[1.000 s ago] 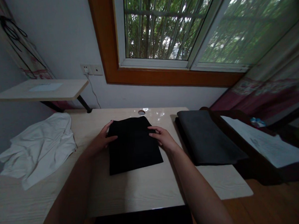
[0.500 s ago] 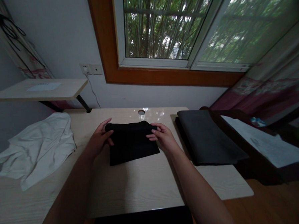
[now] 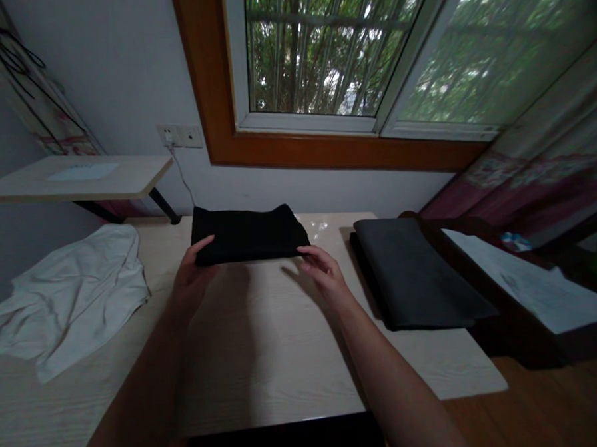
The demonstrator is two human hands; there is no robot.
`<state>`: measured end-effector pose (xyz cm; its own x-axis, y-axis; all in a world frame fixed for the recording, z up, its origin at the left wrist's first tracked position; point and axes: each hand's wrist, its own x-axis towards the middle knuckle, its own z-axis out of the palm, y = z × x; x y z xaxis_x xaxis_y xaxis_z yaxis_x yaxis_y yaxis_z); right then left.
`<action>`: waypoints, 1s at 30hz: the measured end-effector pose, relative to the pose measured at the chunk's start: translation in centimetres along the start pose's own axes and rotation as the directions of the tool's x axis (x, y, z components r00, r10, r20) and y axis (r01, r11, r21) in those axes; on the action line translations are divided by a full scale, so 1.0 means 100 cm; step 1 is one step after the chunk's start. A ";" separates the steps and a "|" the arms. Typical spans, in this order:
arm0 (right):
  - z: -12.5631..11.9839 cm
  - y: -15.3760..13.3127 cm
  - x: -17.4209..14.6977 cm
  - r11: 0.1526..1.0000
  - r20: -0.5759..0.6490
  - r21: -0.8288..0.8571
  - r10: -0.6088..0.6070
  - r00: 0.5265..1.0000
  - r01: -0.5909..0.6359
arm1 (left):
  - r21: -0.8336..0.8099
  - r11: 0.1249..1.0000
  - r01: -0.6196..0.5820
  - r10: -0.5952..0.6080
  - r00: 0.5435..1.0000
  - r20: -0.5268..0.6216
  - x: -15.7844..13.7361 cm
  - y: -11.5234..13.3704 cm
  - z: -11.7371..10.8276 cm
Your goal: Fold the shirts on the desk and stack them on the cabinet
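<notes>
A folded piece of black cloth (image 3: 249, 234) is held between my two hands above the far part of the pale wooden desk (image 3: 285, 357). My left hand (image 3: 194, 275) grips its near left corner, fingers on top and thumb side below. At the near right corner, my right hand (image 3: 321, 267) pinches the edge between fingers and thumb. The cloth now reaches away from me toward the wall, its near edge almost straight. Whether its underside touches the desk cannot be made out.
A crumpled white cloth (image 3: 76, 288) lies on the desk's left. Behind it stands a raised shelf (image 3: 140, 175) on dark legs. To the right is a folded dark grey sheet (image 3: 416, 277), with a white sheet (image 3: 526, 285) beyond. A window (image 3: 320, 62) sits above.
The black cloth has swung from hanging toward me to extending away toward the wall. Both hands still hold its side corners, and the desk hole is now covered from view.
</notes>
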<state>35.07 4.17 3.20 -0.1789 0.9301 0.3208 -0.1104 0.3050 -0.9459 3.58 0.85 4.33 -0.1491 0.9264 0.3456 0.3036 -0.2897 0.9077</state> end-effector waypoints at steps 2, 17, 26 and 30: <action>0.000 0.001 0.001 1.000 0.004 0.007 0.013 1.000 -0.013 | 0.025 0.999 0.029 -0.030 0.999 0.027 0.001 0.001 -0.001; -0.024 0.026 0.013 0.715 -0.228 -0.642 0.167 0.959 -0.277 | 0.132 0.892 0.432 -0.425 0.706 0.566 0.003 -0.003 0.003; -0.024 0.027 0.013 0.645 -0.101 -0.760 0.006 0.995 -0.082 | 0.219 0.861 0.459 -0.426 0.416 0.803 -0.007 0.021 0.001; -0.024 0.030 0.014 0.730 -0.052 -0.681 0.024 0.998 -0.053 | 0.206 0.850 0.486 -0.397 0.331 0.856 -0.008 0.023 0.001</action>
<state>36.84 6.83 0.72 -0.1306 0.9465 0.2951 0.5950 0.3129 -0.7403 4.52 -0.56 6.06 0.6358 0.6277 -0.4492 0.3789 0.2532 0.8901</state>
